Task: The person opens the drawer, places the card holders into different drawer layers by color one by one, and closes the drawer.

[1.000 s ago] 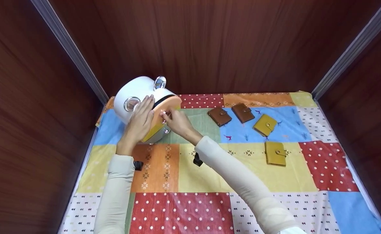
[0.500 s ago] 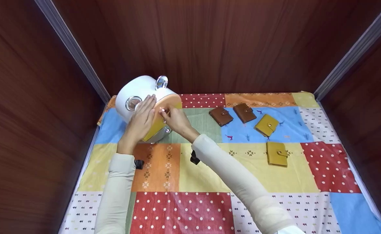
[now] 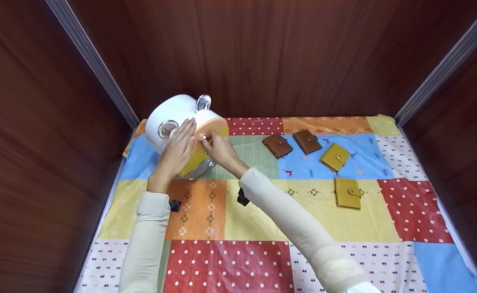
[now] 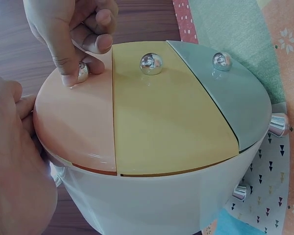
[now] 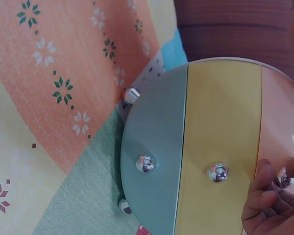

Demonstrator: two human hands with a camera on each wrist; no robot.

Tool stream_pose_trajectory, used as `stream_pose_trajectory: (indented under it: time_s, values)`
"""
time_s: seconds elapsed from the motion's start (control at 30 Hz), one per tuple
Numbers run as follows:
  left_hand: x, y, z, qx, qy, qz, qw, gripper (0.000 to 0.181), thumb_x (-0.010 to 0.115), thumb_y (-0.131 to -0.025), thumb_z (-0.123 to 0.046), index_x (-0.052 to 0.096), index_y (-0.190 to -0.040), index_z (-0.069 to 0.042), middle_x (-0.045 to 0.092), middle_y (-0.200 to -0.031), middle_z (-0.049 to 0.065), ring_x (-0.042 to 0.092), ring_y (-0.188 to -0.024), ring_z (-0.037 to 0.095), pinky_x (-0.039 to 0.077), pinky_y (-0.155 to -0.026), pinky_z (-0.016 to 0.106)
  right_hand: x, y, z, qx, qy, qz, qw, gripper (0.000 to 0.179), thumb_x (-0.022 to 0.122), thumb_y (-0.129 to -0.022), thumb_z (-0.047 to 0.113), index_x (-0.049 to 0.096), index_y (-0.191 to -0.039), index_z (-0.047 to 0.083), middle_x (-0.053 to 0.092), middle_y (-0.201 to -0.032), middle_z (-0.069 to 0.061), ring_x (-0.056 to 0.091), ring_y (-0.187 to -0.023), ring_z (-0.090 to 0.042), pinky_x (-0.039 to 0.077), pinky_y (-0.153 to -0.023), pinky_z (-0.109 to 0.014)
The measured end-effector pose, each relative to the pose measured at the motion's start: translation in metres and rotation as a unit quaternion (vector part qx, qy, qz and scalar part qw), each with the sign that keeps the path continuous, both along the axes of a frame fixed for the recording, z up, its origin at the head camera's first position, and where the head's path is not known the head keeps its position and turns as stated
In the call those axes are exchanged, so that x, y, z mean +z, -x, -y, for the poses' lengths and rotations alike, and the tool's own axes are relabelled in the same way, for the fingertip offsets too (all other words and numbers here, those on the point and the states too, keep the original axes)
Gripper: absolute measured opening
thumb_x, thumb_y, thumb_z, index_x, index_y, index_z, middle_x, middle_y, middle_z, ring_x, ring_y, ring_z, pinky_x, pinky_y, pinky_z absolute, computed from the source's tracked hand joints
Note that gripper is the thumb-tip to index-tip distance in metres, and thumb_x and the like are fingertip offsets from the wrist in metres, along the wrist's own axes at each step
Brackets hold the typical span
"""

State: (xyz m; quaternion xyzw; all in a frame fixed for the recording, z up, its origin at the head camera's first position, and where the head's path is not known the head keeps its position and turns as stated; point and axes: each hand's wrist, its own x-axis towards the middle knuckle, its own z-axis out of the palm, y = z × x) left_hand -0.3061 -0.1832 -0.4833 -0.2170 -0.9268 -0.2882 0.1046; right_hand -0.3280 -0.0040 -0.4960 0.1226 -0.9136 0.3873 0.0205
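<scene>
A white rounded drawer box (image 3: 173, 108) with silver feet and trim stands at the back left. Its front has a peach drawer (image 4: 78, 122), a yellow drawer (image 4: 161, 112) and a green drawer (image 4: 225, 93), each with a round silver knob. My right hand (image 3: 221, 151) pinches the peach drawer's knob (image 4: 82, 73) between thumb and finger. My left hand (image 3: 176, 148) rests with straight fingers on the box's white side, beside the peach drawer. All three drawer fronts sit flush with the box.
To the right lie two brown wallets, one (image 3: 277, 145) beside the other (image 3: 307, 141). Nearby are two mustard wallets, one (image 3: 334, 157) behind the other (image 3: 347, 193). A patchwork cloth (image 3: 230, 264) covers the table, with dark wooden panels (image 3: 263, 57) around it.
The dark gap behind the peach drawer front has closed as my right hand pushed it in by its knob. My left hand has stayed on the box.
</scene>
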Motion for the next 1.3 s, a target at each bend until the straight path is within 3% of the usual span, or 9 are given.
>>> stream_pose_trajectory:
  time_s: [0.17, 0.43, 0.67, 0.9, 1.3]
  values:
    - [0.0, 0.0, -0.001, 0.001, 0.003, -0.001, 1.0, 0.053, 0.032, -0.117, -0.026, 0.032, -0.167, -0.007, 0.028, -0.177, 0.008, 0.019, -0.167, 0.028, 0.009, -0.139, 0.046, -0.001, 0.002, -0.003, 0.019, 0.02, 0.012, 0.9995, 0.036, 0.055, -0.111, 0.042, 0.066, -0.116, 0.008, 0.075, -0.088, -0.006, 0.067, -0.071, -0.011, 0.051, -0.061, -0.022]
    - [-0.002, -0.001, -0.002, -0.004, -0.009, -0.022, 0.9997, 0.052, 0.035, -0.116, -0.021, 0.035, -0.164, -0.003, 0.032, -0.175, 0.012, 0.023, -0.166, 0.031, 0.01, -0.139, 0.046, -0.014, 0.006, -0.017, 0.081, 0.063, 0.023, 0.9945, 0.03, 0.055, -0.113, 0.033, 0.063, -0.119, 0.004, 0.076, -0.104, -0.017, 0.065, -0.079, -0.012, 0.052, -0.065, -0.023]
    - [-0.002, -0.001, -0.001, 0.003, -0.006, -0.01, 0.9999, 0.053, 0.033, -0.117, -0.025, 0.032, -0.166, -0.006, 0.028, -0.176, 0.01, 0.02, -0.167, 0.028, 0.008, -0.139, 0.044, -0.031, 0.005, -0.03, 0.052, 0.008, 0.027, 0.9983, 0.028, 0.059, -0.111, 0.029, 0.065, -0.118, 0.003, 0.074, -0.101, -0.014, 0.064, -0.078, -0.015, 0.055, -0.067, -0.029]
    - [-0.002, -0.002, -0.001, 0.001, -0.004, -0.013, 0.9999, 0.053, 0.033, -0.117, -0.025, 0.032, -0.167, -0.006, 0.028, -0.176, 0.01, 0.02, -0.166, 0.028, 0.008, -0.139, 0.045, -0.041, 0.003, -0.023, 0.041, -0.019, 0.024, 0.9987, 0.031, 0.061, -0.11, 0.034, 0.066, -0.117, 0.004, 0.074, -0.101, -0.013, 0.064, -0.085, -0.021, 0.056, -0.076, -0.039]
    - [-0.003, -0.003, -0.002, -0.001, -0.006, -0.021, 0.9998, 0.052, 0.035, -0.117, -0.023, 0.034, -0.165, -0.004, 0.031, -0.175, 0.011, 0.023, -0.166, 0.03, 0.01, -0.139, 0.046, -0.049, 0.0, -0.005, 0.043, -0.049, 0.044, 0.9969, 0.031, 0.053, -0.113, 0.035, 0.066, -0.125, 0.009, 0.078, -0.114, -0.007, 0.074, -0.094, -0.019, 0.061, -0.08, -0.036]
